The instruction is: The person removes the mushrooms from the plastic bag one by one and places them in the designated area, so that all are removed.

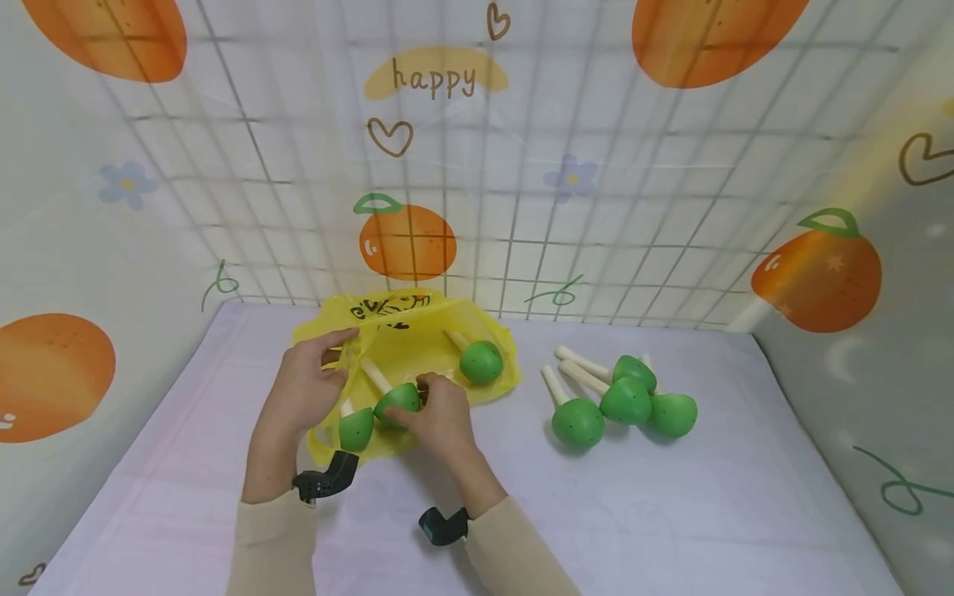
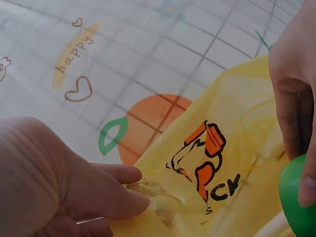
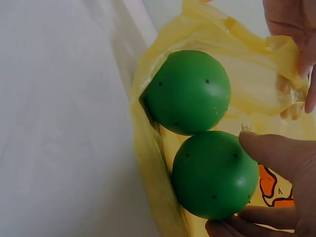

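A yellow plastic bag point(image 1: 417, 331) with printed drawings lies with its mouth toward me. My left hand point(image 1: 309, 381) pinches the bag's left edge between thumb and fingers, seen closely in the left wrist view. My right hand point(image 1: 443, 418) holds a green round-headed stick point(image 1: 401, 401) by its black-dotted head. Its pale handle points into the bag. Against that head rests a second green head point(image 3: 190, 94), also at the bag's mouth. Farther right on the bag lies another green-headed stick point(image 1: 480, 362).
On the right of the white-covered table point(image 1: 671, 513), several more green-headed sticks point(image 1: 626, 401) lie in a cluster, handles toward the back left. A wire grid point(image 1: 522, 207) behind a printed curtain stands at the back. Curtained walls flank both sides.
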The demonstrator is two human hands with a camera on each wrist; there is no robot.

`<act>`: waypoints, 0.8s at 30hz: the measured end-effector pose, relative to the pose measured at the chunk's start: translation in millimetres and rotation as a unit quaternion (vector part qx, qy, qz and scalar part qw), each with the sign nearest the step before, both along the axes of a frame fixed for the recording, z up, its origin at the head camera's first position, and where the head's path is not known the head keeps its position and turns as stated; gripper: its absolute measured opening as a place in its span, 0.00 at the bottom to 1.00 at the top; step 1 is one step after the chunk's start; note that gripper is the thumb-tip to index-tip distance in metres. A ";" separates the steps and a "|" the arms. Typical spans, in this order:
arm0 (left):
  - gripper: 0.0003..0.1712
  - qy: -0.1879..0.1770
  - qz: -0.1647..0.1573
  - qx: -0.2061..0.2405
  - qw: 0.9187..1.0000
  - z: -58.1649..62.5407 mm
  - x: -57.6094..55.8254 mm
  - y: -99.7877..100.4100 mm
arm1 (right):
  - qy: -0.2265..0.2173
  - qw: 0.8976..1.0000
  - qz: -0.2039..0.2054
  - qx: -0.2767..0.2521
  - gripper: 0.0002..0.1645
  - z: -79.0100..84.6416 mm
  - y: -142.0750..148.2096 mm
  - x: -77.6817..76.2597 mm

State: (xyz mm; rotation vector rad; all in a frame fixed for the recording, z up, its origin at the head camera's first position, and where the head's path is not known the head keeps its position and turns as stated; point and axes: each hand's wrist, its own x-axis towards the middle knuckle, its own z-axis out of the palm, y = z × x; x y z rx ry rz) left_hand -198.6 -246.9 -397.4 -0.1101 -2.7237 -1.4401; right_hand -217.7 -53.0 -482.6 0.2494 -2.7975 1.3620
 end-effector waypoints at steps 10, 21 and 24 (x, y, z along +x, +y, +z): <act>0.35 0.006 -0.007 0.002 1.000 -1.9 -0.4 2.3 | 0.008 1.000 -0.015 0.002 0.29 -1.9 -0.4 -0.3; 0.34 -0.004 -0.002 -0.005 1.000 0.7 0.2 2.4 | 0.005 1.000 -0.021 -0.008 0.31 14.7 10.5 8.5; 0.34 -0.005 0.000 -0.010 1.000 0.6 0.6 0.8 | 0.010 1.000 -0.016 -0.021 0.31 23.2 17.1 11.8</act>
